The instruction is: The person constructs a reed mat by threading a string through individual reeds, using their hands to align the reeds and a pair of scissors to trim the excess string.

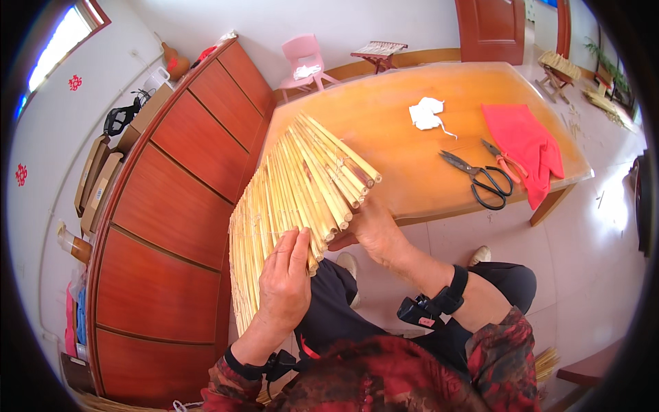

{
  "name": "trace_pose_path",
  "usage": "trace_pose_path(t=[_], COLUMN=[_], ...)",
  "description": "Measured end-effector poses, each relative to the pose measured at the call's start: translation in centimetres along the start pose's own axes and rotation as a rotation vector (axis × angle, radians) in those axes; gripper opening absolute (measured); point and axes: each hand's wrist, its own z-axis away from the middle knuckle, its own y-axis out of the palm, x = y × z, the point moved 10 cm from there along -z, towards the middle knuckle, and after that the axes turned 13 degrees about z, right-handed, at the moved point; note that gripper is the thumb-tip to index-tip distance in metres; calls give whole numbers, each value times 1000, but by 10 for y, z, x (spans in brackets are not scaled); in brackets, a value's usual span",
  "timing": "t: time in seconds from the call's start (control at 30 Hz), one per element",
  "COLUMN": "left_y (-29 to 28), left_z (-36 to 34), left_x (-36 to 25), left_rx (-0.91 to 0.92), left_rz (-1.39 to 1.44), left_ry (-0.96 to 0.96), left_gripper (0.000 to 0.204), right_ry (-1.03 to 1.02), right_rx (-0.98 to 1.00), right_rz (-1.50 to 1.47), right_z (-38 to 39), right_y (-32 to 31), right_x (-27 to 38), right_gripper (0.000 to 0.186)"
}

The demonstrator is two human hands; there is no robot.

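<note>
Head view: one wooden bench (329,103) stands beyond one straw mat (288,178), raised before the person. The left hand (285,275) lies over the mat, fingers together, thumb hidden; the right hand (377,233) bends to its edge, fingers mostly hidden. Whether either pinches cannot be told. The bench carries one red cloth (525,134), one pair of scissors (474,172), one pair of pliers (506,161), one white wad (427,114).

A pink chair (302,47) (white bundle (306,71) on it) stands near a red cabinet (168,196).
</note>
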Motion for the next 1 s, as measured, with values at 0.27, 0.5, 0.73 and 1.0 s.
trace_pose_path(t=[0.27, 0.5, 0.73, 1.0], left_y=[-19, -32, -15, -7], left_z=[-14, -17, -10, 5], left_x=[13, 14, 7, 15], left_rx=[29, 36, 65, 18], left_rz=[107, 112, 72, 25], left_ry=[-121, -144, -72, -11], left_gripper=[47, 47, 43, 39], right_ry=[-50, -131, -68, 332], right_rx=[47, 92, 180, 336], right_rz=[-123, -520, -610, 440], right_z=[-12, -12, -6, 59], right_y=[2, -8, -18, -81], right_x=[-7, 6, -8, -50], right_gripper=[9, 11, 16, 24])
